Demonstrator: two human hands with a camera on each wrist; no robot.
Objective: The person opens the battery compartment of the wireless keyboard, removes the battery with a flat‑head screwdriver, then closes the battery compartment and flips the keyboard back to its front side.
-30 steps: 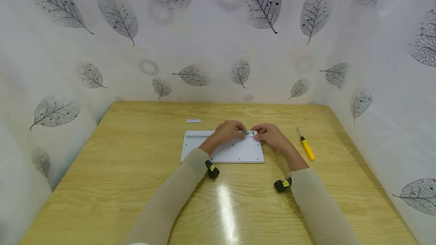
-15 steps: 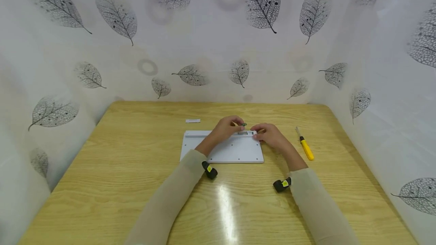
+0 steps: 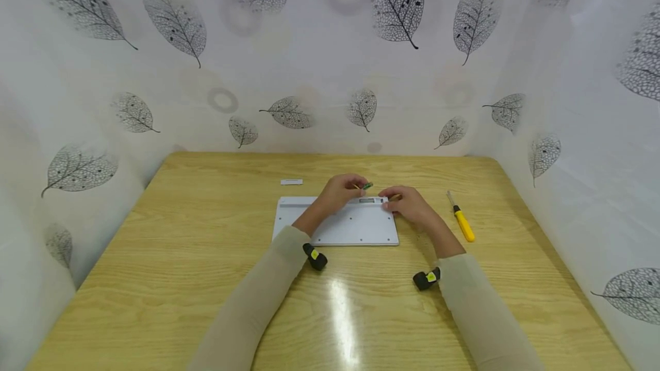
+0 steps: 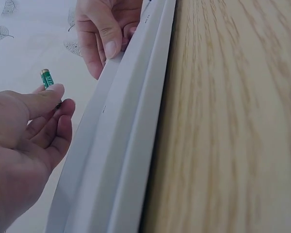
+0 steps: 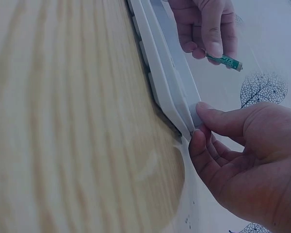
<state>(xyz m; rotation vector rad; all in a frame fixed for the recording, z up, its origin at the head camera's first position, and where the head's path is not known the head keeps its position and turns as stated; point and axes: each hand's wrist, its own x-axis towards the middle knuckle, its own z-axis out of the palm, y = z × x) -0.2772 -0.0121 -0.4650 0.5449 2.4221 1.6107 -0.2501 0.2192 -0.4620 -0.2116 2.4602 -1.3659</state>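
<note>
A white keyboard (image 3: pixel 356 228) lies face down, with a small open compartment (image 3: pixel 366 201) in its raised far edge. Above that edge the left hand (image 3: pixel 337 192) pinches a green battery (image 3: pixel 368 185) between thumb and fingers; in the left wrist view the battery (image 4: pixel 47 78) sticks up past the thumb of the left hand (image 4: pixel 29 126). The right hand (image 3: pixel 409 205) grips the keyboard's far right corner. Thumb and fingers of the right hand (image 5: pixel 257 150) pinch that corner in the right wrist view, where key edges show under the keyboard (image 5: pixel 172 73).
A small white cover strip (image 3: pixel 291 182) lies on the wooden table (image 3: pixel 206 233) behind the keyboard's left part. To the right of the right hand is a screwdriver (image 3: pixel 464 225) with a yellow handle. A leaf-patterned curtain (image 3: pixel 319 73) surrounds the table's back and sides.
The left hand has lifted the battery up and away from the compartment, which now shows uncovered, and the battery has tilted in its fingers. The right hand has stayed at the corner.
</note>
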